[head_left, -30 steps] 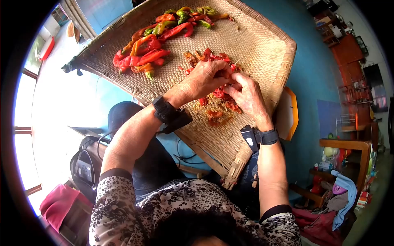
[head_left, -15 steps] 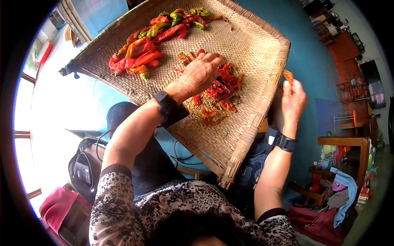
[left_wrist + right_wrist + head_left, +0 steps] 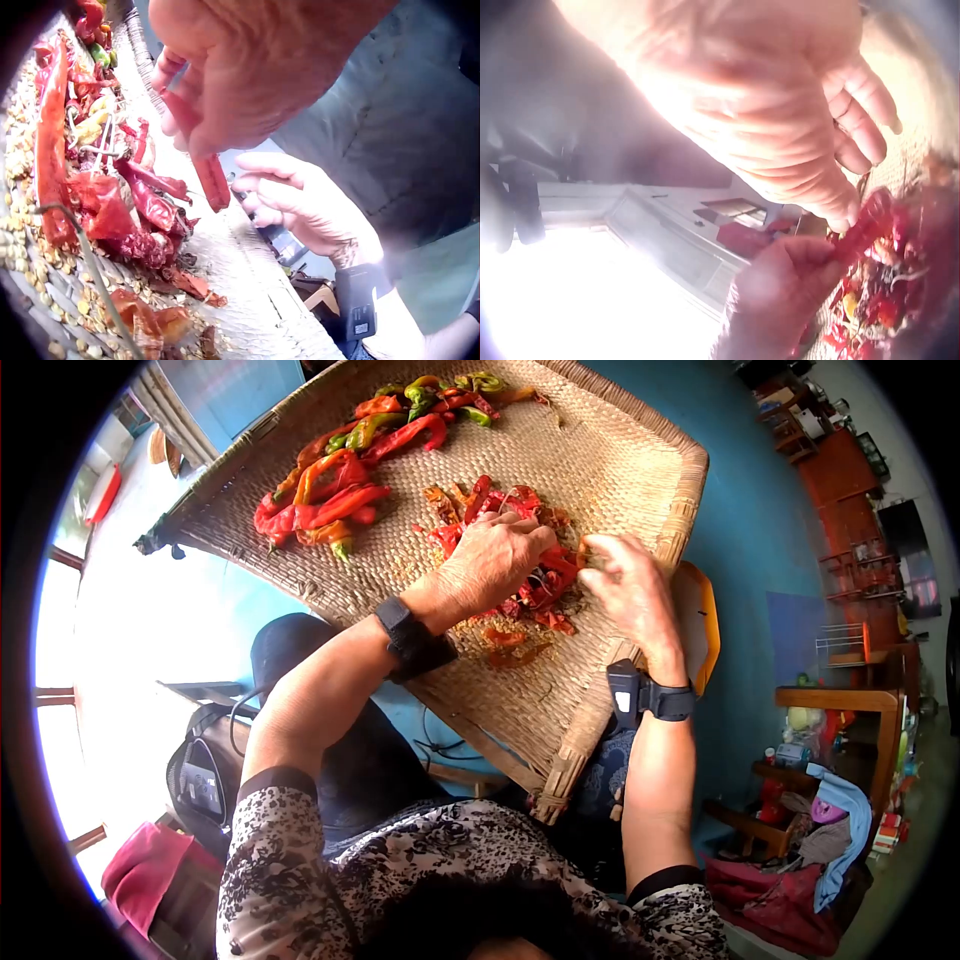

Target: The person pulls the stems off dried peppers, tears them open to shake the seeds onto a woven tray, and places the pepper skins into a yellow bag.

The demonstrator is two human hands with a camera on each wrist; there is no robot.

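Observation:
My left hand (image 3: 490, 565) is over a heap of dried red pepper pieces on the woven tray (image 3: 640, 470). Its thumb and fingers pinch a red chili pepper (image 3: 212, 180), whose lower end sticks out below them in the left wrist view. To the right of the heap, my right hand (image 3: 635, 595) hovers by the tray's side with loosely bent fingers and nothing held; in the right wrist view its thumb overlaps the pepper. Pale seeds (image 3: 520, 645) and orange skin scraps (image 3: 515, 657) lie scattered below the heap.
Whole fresh peppers (image 3: 340, 495), red, orange and green, lie at the tray's far left. Beneath the tray's right side shows a yellow-edged container (image 3: 708, 630). A wooden chair (image 3: 850, 702) piled with cloth stands right, and a dark bag (image 3: 200, 770) left.
My right hand went out past the tray's right edge with an orange pepper piece, then came back without it. My left hand stayed over the heap and now pinches a red pepper.

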